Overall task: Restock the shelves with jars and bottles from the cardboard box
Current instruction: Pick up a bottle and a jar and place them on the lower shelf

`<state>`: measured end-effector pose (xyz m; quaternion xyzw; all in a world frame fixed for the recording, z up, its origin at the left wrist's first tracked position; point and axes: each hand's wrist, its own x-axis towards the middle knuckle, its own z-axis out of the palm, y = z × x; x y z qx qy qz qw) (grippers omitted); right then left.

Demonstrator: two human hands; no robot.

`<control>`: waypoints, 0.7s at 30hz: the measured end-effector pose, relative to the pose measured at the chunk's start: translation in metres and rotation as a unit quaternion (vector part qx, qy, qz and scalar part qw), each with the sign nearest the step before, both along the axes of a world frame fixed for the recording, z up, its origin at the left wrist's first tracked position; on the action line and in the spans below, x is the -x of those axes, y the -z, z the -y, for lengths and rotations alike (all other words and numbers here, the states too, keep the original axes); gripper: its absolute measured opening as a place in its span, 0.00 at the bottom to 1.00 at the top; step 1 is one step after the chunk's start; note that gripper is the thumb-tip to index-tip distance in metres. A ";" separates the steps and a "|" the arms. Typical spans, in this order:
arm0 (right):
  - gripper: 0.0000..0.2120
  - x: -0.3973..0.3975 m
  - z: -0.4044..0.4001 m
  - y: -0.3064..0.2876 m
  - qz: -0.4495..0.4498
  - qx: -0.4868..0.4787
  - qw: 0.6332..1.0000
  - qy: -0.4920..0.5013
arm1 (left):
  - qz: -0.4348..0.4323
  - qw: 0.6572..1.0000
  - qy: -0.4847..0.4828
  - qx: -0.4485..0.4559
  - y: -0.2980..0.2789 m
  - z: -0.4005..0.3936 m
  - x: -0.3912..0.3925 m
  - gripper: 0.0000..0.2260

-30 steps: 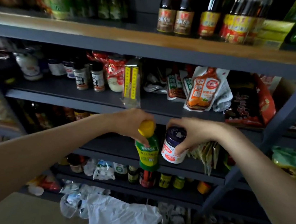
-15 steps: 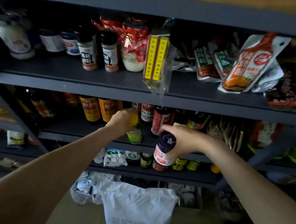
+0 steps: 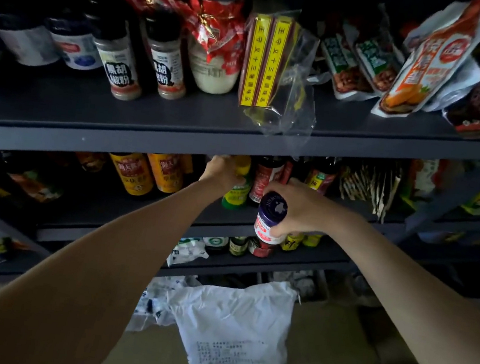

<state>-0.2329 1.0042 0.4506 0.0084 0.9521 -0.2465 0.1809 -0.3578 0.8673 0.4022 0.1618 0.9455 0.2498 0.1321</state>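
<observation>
Left hand (image 3: 224, 170) grips bottle (image 3: 237, 192); right hand (image 3: 299, 208) grips jar (image 3: 270, 221).

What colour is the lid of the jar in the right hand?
Dark purple lid, seen in the head view.

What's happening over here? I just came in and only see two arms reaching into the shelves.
A person is restocking a dark metal shelf unit. Their left hand grips a green bottle with a yellow cap and has it in on the middle shelf, among the dark sauce bottles. Their right hand holds a white jar with a purple lid by its side, just in front of that shelf's edge, not yet set down.
</observation>
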 end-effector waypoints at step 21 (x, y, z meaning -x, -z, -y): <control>0.26 0.003 0.100 -0.109 0.109 0.128 0.958 -0.234 | 0.423 0.878 0.126 -0.186 -0.136 0.159 -0.074 0.20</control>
